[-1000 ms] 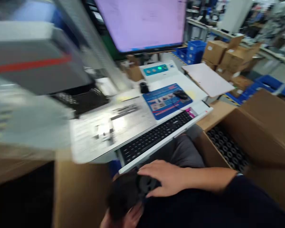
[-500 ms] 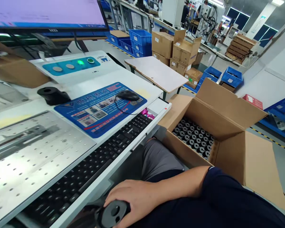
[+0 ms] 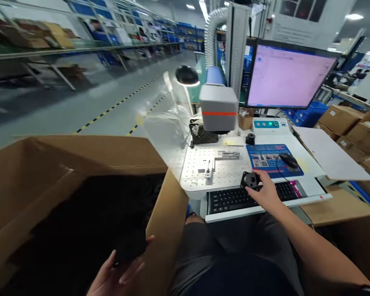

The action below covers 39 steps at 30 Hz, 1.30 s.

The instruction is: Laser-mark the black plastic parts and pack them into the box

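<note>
My right hand (image 3: pixel 266 191) is closed around a black round part (image 3: pixel 250 180) with a flange and holes in its end face, held over the keyboard's front area. At lower left, my left hand (image 3: pixel 120 273) reaches into an open cardboard box (image 3: pixel 169 201). Its fingers are curled about a dark black part (image 3: pixel 131 244), whose outline blends into the dark contents. A similar black part (image 3: pixel 250 139) stands on the white machine table beside the blue mouse pad (image 3: pixel 265 158).
A perforated metal plate (image 3: pixel 225 174) with a small clamp fixture (image 3: pixel 208 168) lies under a grey machine head (image 3: pixel 218 107). A keyboard (image 3: pixel 234 200) sits in the pull-out tray. A monitor (image 3: pixel 291 76), a lamp (image 3: pixel 187 75) and a black fan (image 3: pixel 203 133) stand behind.
The view has swung left from the box of parts on the right to the machine and the left box. My right hand has lifted its black part above the keyboard; my left hand now shows.
</note>
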Each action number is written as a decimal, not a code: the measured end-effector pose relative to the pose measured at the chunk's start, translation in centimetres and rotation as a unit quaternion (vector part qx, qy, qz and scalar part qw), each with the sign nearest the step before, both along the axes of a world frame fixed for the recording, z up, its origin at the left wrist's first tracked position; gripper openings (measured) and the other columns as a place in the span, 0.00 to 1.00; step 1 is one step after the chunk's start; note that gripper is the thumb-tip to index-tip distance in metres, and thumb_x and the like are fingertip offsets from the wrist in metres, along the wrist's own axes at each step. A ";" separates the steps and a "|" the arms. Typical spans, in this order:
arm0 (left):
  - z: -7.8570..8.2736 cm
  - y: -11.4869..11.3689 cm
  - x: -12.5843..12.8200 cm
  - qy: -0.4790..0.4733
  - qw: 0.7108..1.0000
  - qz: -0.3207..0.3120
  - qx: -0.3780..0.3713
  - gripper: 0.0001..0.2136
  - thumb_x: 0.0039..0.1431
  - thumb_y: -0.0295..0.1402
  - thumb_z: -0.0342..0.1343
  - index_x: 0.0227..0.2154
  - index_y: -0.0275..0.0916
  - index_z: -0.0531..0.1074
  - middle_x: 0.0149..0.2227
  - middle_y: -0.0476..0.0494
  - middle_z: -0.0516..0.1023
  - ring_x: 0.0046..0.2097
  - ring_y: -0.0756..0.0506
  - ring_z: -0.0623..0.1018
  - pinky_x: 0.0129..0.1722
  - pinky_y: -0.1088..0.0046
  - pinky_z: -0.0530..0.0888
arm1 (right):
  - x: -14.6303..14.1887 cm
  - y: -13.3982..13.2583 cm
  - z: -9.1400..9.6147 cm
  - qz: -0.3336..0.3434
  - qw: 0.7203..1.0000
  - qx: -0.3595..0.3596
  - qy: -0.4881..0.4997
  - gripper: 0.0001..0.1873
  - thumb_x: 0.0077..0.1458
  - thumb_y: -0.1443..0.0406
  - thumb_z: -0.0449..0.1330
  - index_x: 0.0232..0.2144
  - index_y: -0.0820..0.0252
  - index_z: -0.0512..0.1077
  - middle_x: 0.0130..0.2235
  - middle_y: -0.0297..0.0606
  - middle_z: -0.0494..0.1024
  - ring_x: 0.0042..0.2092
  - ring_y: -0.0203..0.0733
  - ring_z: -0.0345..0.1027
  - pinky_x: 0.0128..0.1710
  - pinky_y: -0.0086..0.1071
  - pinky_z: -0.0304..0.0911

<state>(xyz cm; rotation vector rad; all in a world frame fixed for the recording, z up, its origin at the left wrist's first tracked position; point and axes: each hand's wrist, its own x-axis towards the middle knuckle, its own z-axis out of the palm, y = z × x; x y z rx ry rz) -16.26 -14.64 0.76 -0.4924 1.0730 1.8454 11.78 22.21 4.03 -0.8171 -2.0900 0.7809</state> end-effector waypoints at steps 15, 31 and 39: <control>-4.4 -3.1 -2.6 -0.068 0.991 0.007 0.114 0.27 0.65 0.29 0.59 0.66 0.32 0.67 0.33 0.37 0.79 0.31 0.42 0.76 0.33 0.66 0.79 | -16.7 6.4 -2.5 0.045 0.981 -0.059 -0.178 0.35 0.46 0.64 0.65 0.60 0.57 0.72 0.60 0.47 0.76 0.61 0.58 0.70 0.62 0.51 0.64; -3.9 -3.1 -2.4 -0.078 0.991 0.024 0.103 0.39 0.64 0.22 0.60 0.74 0.34 0.50 0.57 0.23 0.77 0.40 0.36 0.84 0.40 0.61 0.84 | -16.6 5.8 -5.1 -0.046 0.992 -0.067 -0.095 0.45 0.46 0.54 0.70 0.65 0.58 0.66 0.60 0.51 0.76 0.60 0.60 0.72 0.58 0.51 0.70; -3.4 -2.4 -2.1 -0.080 0.990 0.041 0.109 0.40 0.63 0.23 0.59 0.74 0.35 0.48 0.57 0.22 0.77 0.33 0.39 0.83 0.34 0.63 0.83 | -16.7 5.2 -7.5 -0.098 0.990 -0.075 -0.074 0.40 0.45 0.58 0.70 0.61 0.60 0.69 0.49 0.50 0.83 0.51 0.60 0.78 0.55 0.53 0.69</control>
